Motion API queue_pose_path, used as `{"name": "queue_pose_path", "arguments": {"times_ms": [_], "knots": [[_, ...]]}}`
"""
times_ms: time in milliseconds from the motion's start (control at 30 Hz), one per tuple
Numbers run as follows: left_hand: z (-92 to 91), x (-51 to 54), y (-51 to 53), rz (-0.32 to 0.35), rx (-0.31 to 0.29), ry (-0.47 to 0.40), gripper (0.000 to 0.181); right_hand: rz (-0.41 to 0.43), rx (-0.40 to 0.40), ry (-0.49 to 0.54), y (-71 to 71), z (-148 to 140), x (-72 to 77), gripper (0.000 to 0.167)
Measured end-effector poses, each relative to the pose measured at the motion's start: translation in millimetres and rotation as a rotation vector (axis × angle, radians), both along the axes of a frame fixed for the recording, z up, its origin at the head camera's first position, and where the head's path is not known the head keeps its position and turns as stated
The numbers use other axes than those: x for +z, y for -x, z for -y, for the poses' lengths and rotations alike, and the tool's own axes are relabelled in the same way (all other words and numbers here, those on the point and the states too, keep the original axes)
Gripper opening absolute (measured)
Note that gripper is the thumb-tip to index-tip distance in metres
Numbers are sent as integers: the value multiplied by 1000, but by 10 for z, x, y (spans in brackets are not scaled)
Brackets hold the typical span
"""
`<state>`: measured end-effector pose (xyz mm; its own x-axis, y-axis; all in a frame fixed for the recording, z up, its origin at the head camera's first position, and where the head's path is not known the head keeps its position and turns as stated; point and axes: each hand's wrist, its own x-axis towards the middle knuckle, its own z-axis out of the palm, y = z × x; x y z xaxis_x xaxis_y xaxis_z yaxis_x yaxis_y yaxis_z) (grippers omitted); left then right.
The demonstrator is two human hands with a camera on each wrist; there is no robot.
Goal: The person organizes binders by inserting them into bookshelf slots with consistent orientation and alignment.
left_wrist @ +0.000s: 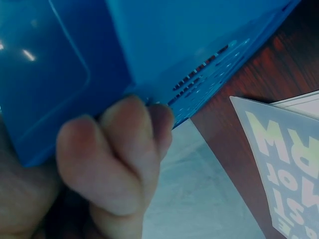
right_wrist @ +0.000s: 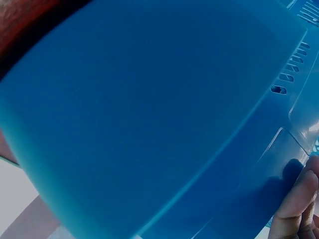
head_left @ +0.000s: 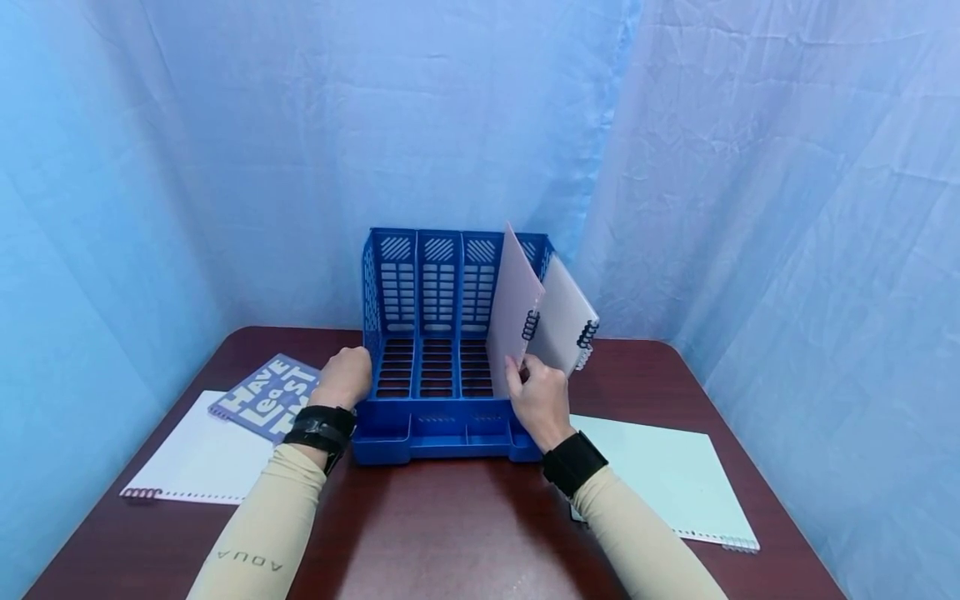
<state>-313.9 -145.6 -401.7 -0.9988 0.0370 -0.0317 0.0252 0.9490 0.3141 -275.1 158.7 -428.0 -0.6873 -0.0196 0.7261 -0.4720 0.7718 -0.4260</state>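
A blue plastic file rack (head_left: 450,410) with upright dividers stands at the table's middle. At its left front corner, my left hand (head_left: 347,377) grips the rack; in the left wrist view its curled fingers (left_wrist: 132,144) lie against the blue edge. My right hand (head_left: 542,402) pinches the lower front corner of a pale pink spiral notebook (head_left: 513,312), which stands upright in the rack's right part; its exact slot I cannot tell. A white spiral notebook (head_left: 564,312) leans outward at the far right slot. The right wrist view shows mostly the rack's blue plastic (right_wrist: 149,109), with fingertips (right_wrist: 299,196) at the lower right.
Left on the table lies a purple lettered notebook (head_left: 262,392), partly over a white spiral notebook (head_left: 202,454). A pale green spiral notebook (head_left: 675,475) lies at right, partly beneath my right forearm. Light blue curtains (head_left: 480,125) surround the dark red-brown table (head_left: 420,533).
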Motion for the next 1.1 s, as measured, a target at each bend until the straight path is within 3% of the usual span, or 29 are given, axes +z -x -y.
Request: {"name": "queue_pose_path", "arguments": {"times_ms": [333, 500, 600, 833, 967, 1100], "knots": [[16, -11, -39, -57, 7, -10, 20, 6, 5, 15, -54, 15, 32, 24], [12, -5, -121, -114, 31, -31, 34, -9, -13, 7, -113, -8, 42, 26], [1, 1, -171, -224, 44, -9, 39, -30, -22, -14, -170, -39, 59, 29], [-138, 48, -284, -553, 42, 58, 35, -80, -4, -106, -359, -208, 96, 26], [-310, 79, -398, -688, -23, 64, 30, -91, 16, -177, -468, -356, 87, 24], [-558, 62, -532, -783, -143, 59, 26, -62, 31, -236, -576, -539, 60, 23]]}}
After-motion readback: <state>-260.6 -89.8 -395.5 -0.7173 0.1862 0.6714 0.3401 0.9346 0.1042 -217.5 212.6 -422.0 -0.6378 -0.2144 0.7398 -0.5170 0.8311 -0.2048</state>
